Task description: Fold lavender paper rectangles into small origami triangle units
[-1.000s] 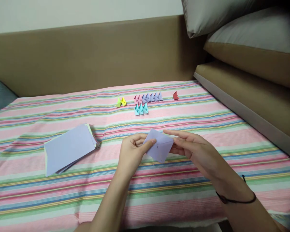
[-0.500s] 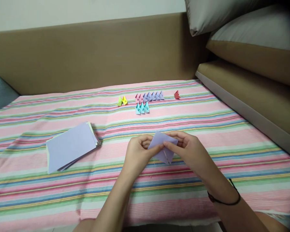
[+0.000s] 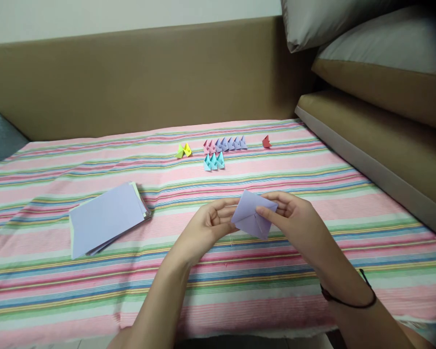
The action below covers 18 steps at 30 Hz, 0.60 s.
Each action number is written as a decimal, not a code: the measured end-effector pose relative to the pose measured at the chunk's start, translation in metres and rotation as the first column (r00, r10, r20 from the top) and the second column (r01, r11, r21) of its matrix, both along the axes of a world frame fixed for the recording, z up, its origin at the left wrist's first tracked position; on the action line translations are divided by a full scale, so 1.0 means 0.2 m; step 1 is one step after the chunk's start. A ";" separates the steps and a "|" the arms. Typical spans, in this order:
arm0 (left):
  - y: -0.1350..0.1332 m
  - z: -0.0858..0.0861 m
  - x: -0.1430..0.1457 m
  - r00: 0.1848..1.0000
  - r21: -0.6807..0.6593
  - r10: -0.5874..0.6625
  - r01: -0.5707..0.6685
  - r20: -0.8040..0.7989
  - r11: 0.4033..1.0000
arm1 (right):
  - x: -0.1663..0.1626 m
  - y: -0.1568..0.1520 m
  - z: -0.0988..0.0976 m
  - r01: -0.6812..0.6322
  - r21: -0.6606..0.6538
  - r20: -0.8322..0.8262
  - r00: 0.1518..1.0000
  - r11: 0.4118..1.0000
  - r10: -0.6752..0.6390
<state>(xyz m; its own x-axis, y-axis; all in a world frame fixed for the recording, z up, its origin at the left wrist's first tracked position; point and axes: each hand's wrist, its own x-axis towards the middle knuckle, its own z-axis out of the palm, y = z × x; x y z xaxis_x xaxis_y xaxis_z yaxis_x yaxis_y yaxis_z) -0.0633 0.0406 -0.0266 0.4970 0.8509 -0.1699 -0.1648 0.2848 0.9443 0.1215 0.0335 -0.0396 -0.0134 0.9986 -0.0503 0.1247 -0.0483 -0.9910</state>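
Note:
A folded purple origami paper (image 3: 253,223), roughly square with flaps meeting near its centre, is held up above the striped cloth. My right hand (image 3: 294,218) pinches it, thumb on the front near the middle and fingers behind. At its left corner my left hand (image 3: 212,223) grips the edge between thumb and fingers. A stack of purple paper sheets (image 3: 105,218) lies to the left, with pale green edges showing beneath. Farther back stand small folded paper pieces: purple ones (image 3: 231,144), pink ones (image 3: 209,146) and turquoise ones (image 3: 214,162).
Yellow folded pieces (image 3: 184,150) sit left of the rows, and a red one (image 3: 266,142) to the right. The striped cloth (image 3: 160,286) covers the seat. A brown backrest (image 3: 141,82) rises behind, with stacked cushions (image 3: 378,131) on the right and a blue-grey cushion (image 3: 2,131) at left.
The purple paper has moved right and slightly up with my right hand. My left thumb has slid from the paper's middle to its left corner.

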 end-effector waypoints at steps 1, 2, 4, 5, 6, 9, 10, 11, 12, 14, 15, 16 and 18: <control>0.00 -0.01 0.01 1.000 -0.004 0.027 -0.027 0.000 1.000 | -0.01 0.00 -0.01 -0.009 -0.006 -0.002 1.000 1.000 0.009; 0.00 -0.02 0.02 0.998 -0.001 0.067 -0.067 -0.015 0.998 | -0.01 0.00 -0.02 -0.020 -0.014 -0.011 1.000 1.000 0.020; 0.01 -0.05 0.03 0.984 0.032 0.161 -0.159 -0.074 0.987 | -0.04 0.00 -0.03 -0.039 -0.023 -0.033 0.999 0.999 0.038; 0.01 -0.07 0.04 0.974 0.058 0.201 -0.196 -0.103 0.979 | -0.05 -0.01 -0.04 -0.042 -0.023 -0.037 0.998 0.999 0.041; 0.01 -0.08 0.04 0.966 0.079 0.225 -0.216 -0.128 0.973 | -0.05 -0.01 -0.05 -0.041 -0.024 -0.032 0.999 0.999 0.041; 0.02 -0.09 0.03 0.953 0.104 0.241 -0.225 -0.184 0.969 | -0.05 -0.01 -0.04 -0.042 -0.052 -0.032 0.999 0.998 0.040; 0.02 -0.09 0.02 0.952 0.099 0.236 -0.220 -0.196 0.970 | -0.04 -0.01 -0.03 -0.060 -0.075 -0.059 0.997 0.995 0.055; 0.03 -0.08 0.02 0.952 0.093 0.229 -0.214 -0.202 0.972 | -0.03 -0.01 -0.02 -0.085 -0.101 -0.098 0.992 0.991 0.076; 0.03 -0.07 0.01 0.955 0.085 0.218 -0.205 -0.200 0.975 | -0.02 0.00 -0.01 -0.111 -0.126 -0.139 0.986 0.986 0.094; 0.03 -0.04 -0.01 0.971 0.068 0.172 -0.163 -0.166 0.984 | 0.01 0.00 0.02 -0.149 -0.167 -0.200 0.973 0.975 0.115; 0.02 -0.03 -0.02 0.980 0.061 0.139 -0.132 -0.142 0.989 | 0.03 0.00 0.03 -0.156 -0.179 -0.214 0.970 0.971 0.117; 0.02 -0.01 -0.03 0.988 0.056 0.106 -0.100 -0.115 0.993 | 0.04 0.00 0.05 -0.161 -0.185 -0.220 0.968 0.970 0.118; 0.02 0.01 -0.04 0.996 0.043 0.054 -0.051 -0.068 0.998 | 0.06 -0.01 0.06 -0.167 -0.182 -0.217 0.968 0.969 0.126</control>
